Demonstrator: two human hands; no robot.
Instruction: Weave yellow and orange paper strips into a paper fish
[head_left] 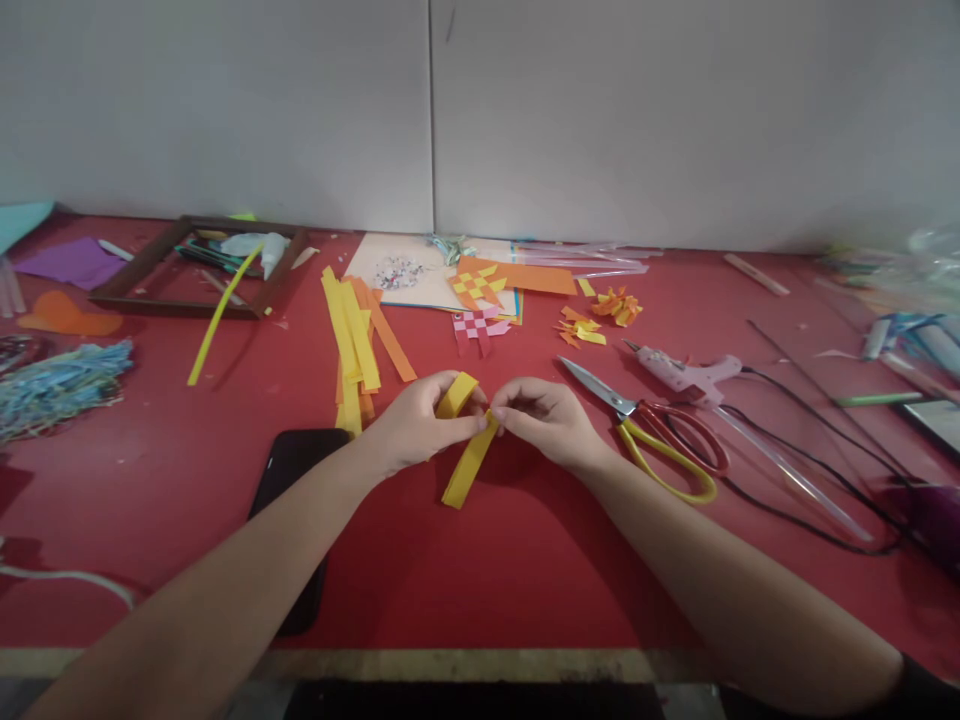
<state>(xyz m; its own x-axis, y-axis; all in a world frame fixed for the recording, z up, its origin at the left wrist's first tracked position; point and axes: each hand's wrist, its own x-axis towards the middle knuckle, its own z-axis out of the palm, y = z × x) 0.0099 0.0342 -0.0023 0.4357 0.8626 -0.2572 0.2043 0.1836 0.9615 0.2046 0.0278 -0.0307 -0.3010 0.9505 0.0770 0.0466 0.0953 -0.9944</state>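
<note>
Between my hands is a yellow paper strip (470, 466), bent so one part loops over my left fingers and the other hangs down toward the table. My left hand (424, 422) is closed on it, thumb pressed against the fingers. Thumb and fingertips of my right hand (544, 420) pinch the strip at its bend. Beyond my left hand lie several yellow paper strips (349, 330) and orange strips (390, 335). Woven paper fish, one orange and yellow (478, 287), one pink (478, 327), rest farther back.
Scissors (637, 415) and a pink glue gun (686, 375) with a black cord lie at right. A black phone (300, 470) is under my left forearm. A brown frame (142, 300) holding a glue bottle (273, 254) sits back left. White panels (600, 120) stand behind the red table (487, 600).
</note>
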